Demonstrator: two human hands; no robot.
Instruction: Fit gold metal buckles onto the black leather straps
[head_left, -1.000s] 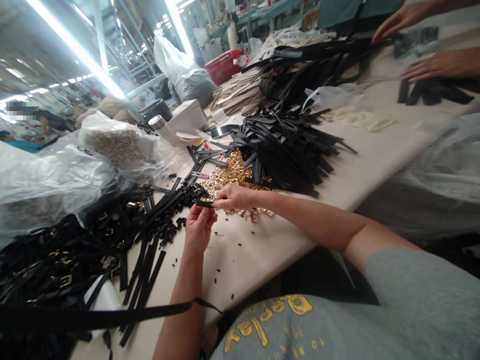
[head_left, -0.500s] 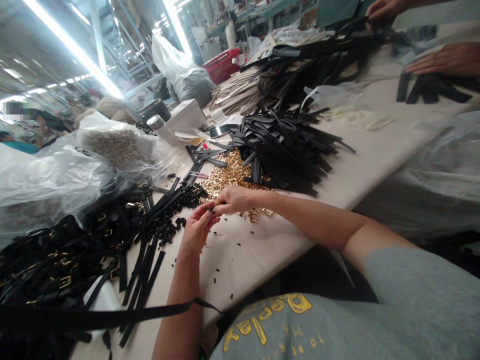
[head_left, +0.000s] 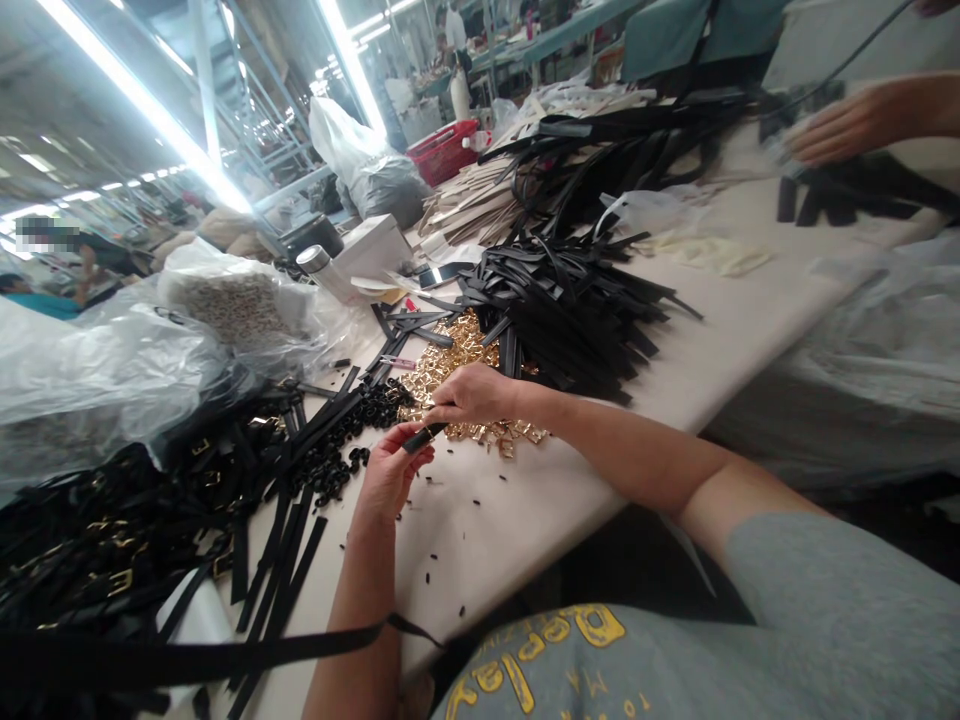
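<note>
Short black strap [head_left: 424,439] is up in both hands at the near side of the gold buckle pile [head_left: 463,345], left hand [head_left: 386,470] fingers pinching one end, right hand [head_left: 478,392] fingers clamped by the other. Little black loops [head_left: 381,402] are just left of that pile on the counter [head_left: 517,530], black strips [head_left: 562,310] heaped to its right.

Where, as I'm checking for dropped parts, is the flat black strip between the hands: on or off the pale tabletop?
Off it: the left hand pinches the strip, with the right hand at its other end.
</note>
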